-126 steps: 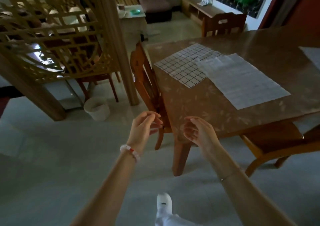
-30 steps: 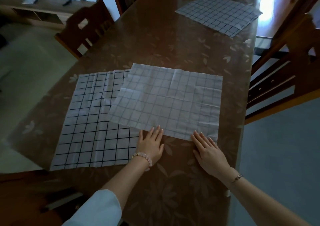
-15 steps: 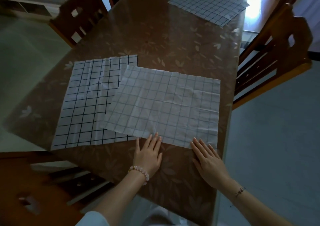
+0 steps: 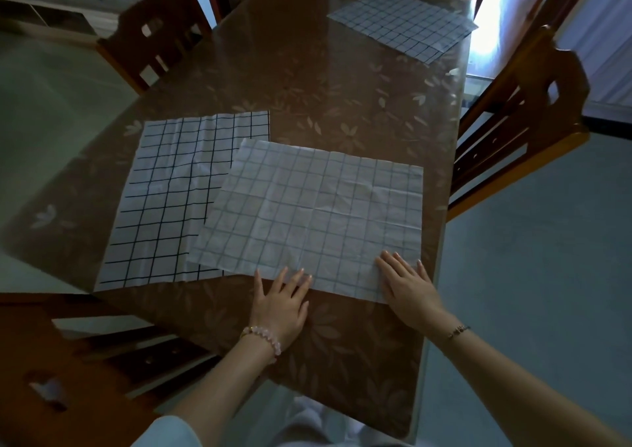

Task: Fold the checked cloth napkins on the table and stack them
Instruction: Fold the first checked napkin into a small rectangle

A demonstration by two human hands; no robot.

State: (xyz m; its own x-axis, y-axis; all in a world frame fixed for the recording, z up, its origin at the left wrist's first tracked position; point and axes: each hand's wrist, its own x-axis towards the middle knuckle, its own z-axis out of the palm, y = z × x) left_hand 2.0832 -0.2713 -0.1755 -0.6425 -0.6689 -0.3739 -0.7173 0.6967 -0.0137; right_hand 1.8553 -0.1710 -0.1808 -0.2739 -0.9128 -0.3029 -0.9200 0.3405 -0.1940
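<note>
Pressing pale napkin (image 4: 318, 207) near edge, fingers straight
Creeping fwd since prev frame: R hand (image 4: 407, 286) onto corner, L hand (image 4: 278, 304) fingertips over hem.

The right chair (image 4: 533, 104) is brown wood, and its tall back has a hole cut in it. The far chair (image 4: 154, 36) is on the left. The near chair (image 4: 68, 361) is low on the left. A long low shelf (image 4: 51, 12) is far behind. The floor (image 4: 530, 275) is pale.
</note>
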